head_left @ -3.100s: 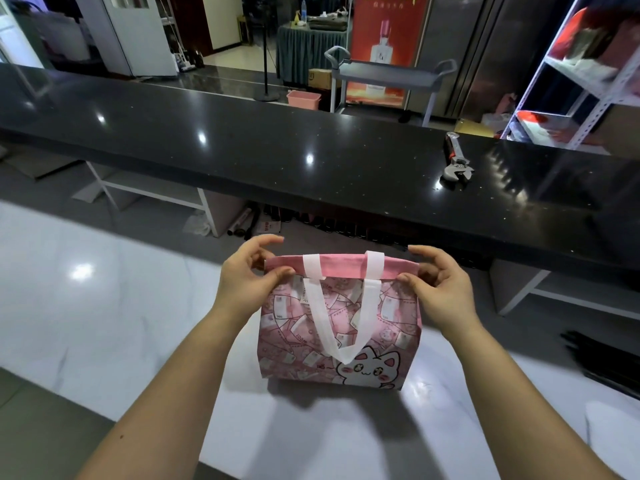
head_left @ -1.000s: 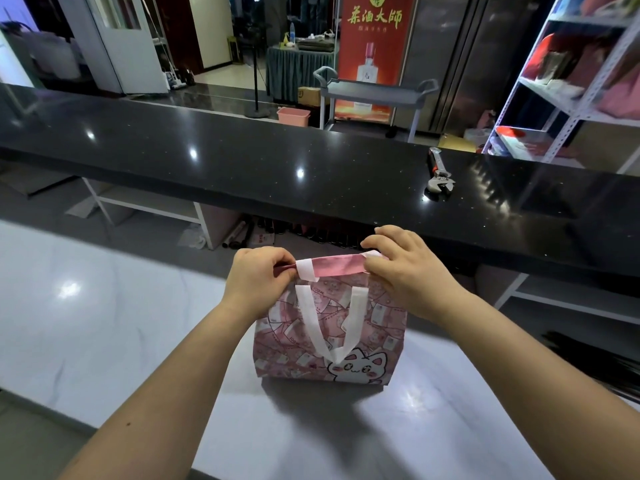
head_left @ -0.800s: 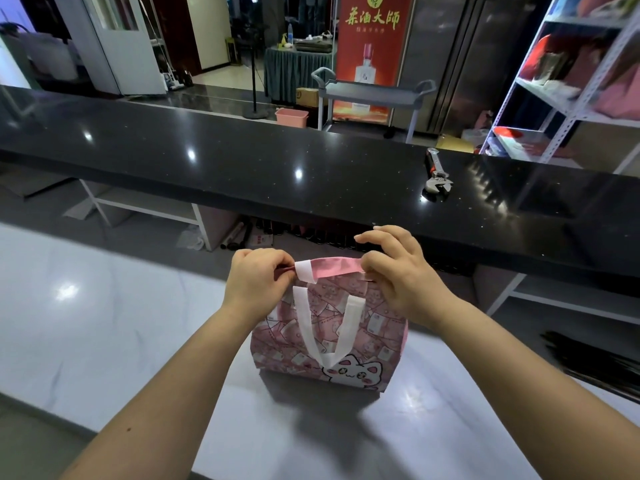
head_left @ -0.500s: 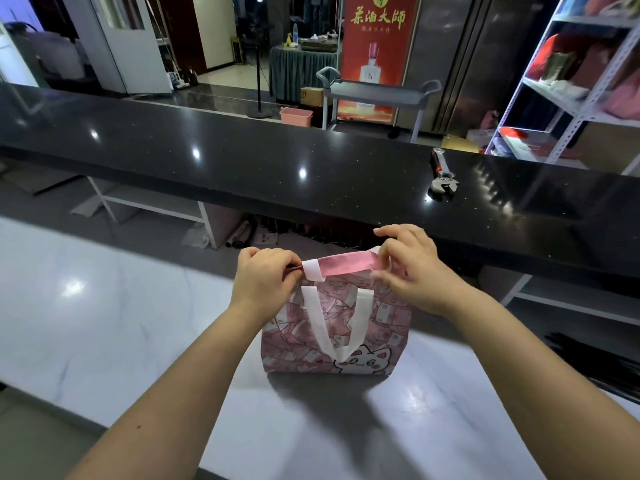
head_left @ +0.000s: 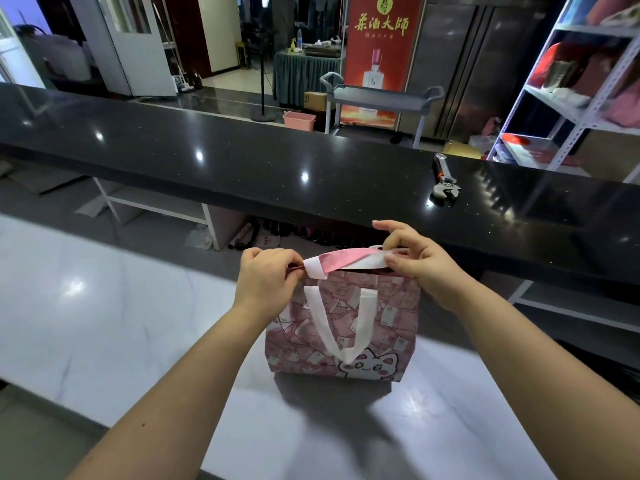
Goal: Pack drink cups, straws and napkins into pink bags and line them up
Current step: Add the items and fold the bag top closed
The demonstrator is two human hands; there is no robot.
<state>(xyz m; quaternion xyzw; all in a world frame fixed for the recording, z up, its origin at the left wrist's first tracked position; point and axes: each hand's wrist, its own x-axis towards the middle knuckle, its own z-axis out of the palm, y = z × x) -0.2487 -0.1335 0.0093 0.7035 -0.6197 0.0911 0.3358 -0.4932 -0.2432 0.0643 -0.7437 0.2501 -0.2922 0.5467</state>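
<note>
A pink bag (head_left: 377,323) with a cartoon cat print and white handles stands upright on the white marble counter (head_left: 104,306). My left hand (head_left: 266,282) pinches the left end of the bag's pink top rim. My right hand (head_left: 415,261) pinches the right end of the rim together with the rear white handle. The rim is pulled taut between both hands and looks pressed closed. The front handle hangs down the bag's face. What is inside the bag is hidden; no cups, straws or napkins show.
A raised black bar top (head_left: 242,161) runs across just behind the bag, with a wrench (head_left: 444,185) lying on it to the right. A white shelf unit (head_left: 585,98) stands at the far right. Black items lie at the right edge of the counter.
Both hands moved inward along the rim, closing the bag's wide mouth. My right hand has since shifted slightly right and taken up the rear white handle. The bag stays in place.
</note>
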